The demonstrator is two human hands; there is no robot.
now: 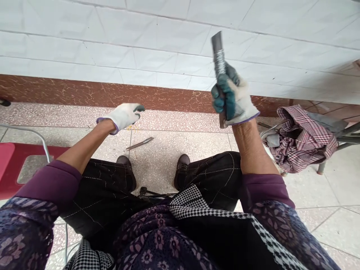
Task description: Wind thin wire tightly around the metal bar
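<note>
My right hand, in a white glove with dark green fingers, is wrapped around a flat, dark metal blade-like tool. The tool points upward in front of the wall. Silvery wire is wound around its middle, and a brown end shows below my fist. My left hand wears a matching glove and holds nothing, its fingers and thumb partly apart above the floor. On the floor below it lies a thin, slightly curved piece, also with wire wound near one end.
A white tiled wall with a red-brown base strip stands ahead. A red plastic stool with a grey metal frame is at the left. Checked cloth hangs over a seat at the right. My shoes rest on the speckled floor.
</note>
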